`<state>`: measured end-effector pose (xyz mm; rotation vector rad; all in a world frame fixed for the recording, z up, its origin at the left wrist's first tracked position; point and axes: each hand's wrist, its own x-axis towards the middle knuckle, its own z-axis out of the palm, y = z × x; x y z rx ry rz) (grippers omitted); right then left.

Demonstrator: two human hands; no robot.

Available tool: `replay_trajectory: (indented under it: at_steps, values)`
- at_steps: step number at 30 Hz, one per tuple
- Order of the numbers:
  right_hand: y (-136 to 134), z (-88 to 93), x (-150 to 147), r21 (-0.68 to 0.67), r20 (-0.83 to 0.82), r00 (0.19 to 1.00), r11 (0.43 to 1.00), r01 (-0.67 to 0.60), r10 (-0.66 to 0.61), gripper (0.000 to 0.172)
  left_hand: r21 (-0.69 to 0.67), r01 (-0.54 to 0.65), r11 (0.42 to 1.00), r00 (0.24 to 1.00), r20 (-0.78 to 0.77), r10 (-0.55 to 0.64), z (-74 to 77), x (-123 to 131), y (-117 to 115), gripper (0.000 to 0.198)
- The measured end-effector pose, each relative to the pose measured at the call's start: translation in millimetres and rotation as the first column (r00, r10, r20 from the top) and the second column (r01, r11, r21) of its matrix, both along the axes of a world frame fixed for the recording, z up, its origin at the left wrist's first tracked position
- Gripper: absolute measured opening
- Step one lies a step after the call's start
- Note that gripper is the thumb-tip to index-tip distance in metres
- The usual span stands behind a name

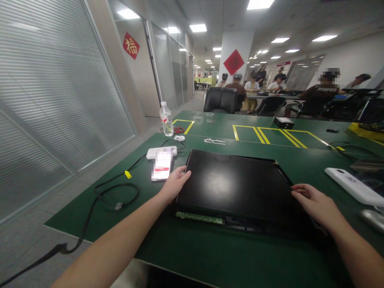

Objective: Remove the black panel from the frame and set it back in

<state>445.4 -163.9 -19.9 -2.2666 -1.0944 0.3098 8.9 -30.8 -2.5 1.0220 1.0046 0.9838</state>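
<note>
Flat black glossy display panel [237, 184] | lies flat on green counter [210, 248], centre | left hand [175, 183], right hand [315, 204]: grips apart, fingers laid on opposite edges, seemingly steadying it level

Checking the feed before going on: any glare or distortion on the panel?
Head view: a soft glare patch sits mid-panel; wide-lens bending curves the table edge and the wall; left hand and right hand look sharp; the phone screen is pixelated.
</note>
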Motion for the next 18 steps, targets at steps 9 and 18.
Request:
replay_trajectory:
  at_steps: [9,18]
  values:
    - [-1.6,4.5,-4.0,-0.002,0.014,1.000,1.000,0.011,-0.011,0.031,0.011,0.003,1.000,1.000,0.002,-0.003,-3.1,-0.6,1.7,0.040]
    - [-1.3,10.7,-6.7,-0.062,0.016,1.000,0.998,0.012,-0.011,0.034,0.025,0.030,0.999,0.999,0.031,-0.030,-1.2,-0.1,-0.2,0.041]
